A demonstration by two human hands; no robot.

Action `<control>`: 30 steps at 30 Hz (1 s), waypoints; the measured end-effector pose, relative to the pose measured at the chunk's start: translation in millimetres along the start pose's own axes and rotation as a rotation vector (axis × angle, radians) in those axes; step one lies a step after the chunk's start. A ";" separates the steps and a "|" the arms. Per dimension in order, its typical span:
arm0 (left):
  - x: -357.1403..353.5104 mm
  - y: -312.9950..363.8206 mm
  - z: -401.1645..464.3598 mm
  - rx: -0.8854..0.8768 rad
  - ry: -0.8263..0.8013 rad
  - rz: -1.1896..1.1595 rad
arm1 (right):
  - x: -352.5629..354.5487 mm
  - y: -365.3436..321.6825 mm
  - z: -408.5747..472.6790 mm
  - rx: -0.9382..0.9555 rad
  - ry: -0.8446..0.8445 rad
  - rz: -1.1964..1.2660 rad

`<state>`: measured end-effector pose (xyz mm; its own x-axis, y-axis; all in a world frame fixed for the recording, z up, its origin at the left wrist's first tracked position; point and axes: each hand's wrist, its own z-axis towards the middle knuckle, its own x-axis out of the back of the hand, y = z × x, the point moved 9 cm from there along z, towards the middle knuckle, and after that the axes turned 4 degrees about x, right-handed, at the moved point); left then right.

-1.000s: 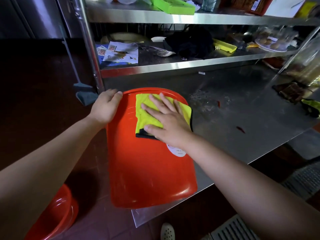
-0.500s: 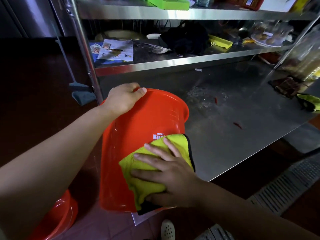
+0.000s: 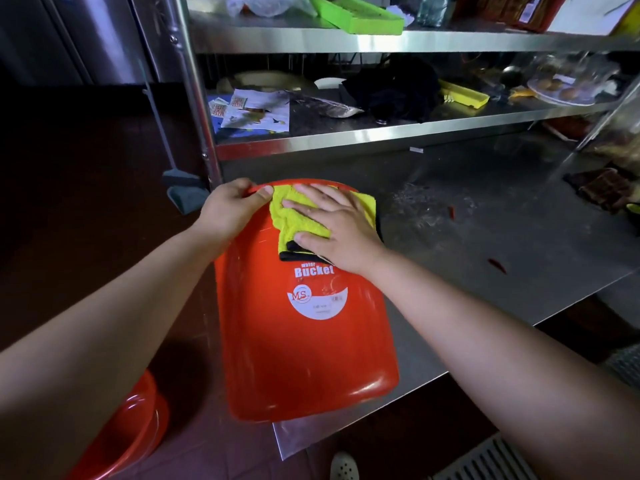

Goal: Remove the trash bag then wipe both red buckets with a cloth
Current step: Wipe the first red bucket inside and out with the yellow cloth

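The yellow cloth [image 3: 294, 216] is pressed flat against the red bucket [image 3: 304, 341] by the right hand [image 3: 337, 230], fingers straight and spread. The bucket rim is gripped by the left hand [image 3: 230, 209], thumb curled over it. The bucket lies on its side at the steel table [image 3: 485, 216] corner. "water Bucket" and "MS" are printed in white; smaller label text is possibly illegible. A second red bucket [image 3: 131, 431] sits on the floor.

A single wide-angle head view looks forward and steeply down from close above, over both forearms onto the near corner of the steel surface [image 3: 485, 237], facing the steel shelf rack [image 3: 381, 133] behind it.
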<state>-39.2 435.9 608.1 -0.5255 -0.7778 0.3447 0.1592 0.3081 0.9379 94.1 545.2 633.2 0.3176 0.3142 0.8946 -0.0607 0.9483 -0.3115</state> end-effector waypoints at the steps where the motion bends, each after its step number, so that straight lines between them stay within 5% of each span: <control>1: 3.5 -3.4 -0.5 -0.016 0.039 0.027 | -2.7 -5.4 -3.5 -0.001 -0.006 -0.027; 5: 13.1 -9.1 -3.5 -0.065 0.127 0.137 | -11.5 -35.7 -45.3 0.103 -0.030 -0.126; 14: -3.8 -12.6 -6.8 -0.048 -0.037 0.048 | -21.7 -62.6 -125.9 0.263 -0.017 -0.086; 25: -7.0 -13.8 -1.1 -0.015 -0.058 0.010 | 9.6 17.2 -19.7 -0.067 0.034 0.059; 30: -3.3 -11.5 -1.5 0.055 -0.095 -0.022 | 2.9 15.9 -9.2 -0.041 -0.014 0.014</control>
<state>-38.0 434.1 596.1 -0.6060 -0.7297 0.3166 0.1024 0.3232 0.9408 102.8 560.9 627.9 0.3037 0.3282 0.8945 -0.0262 0.9413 -0.3365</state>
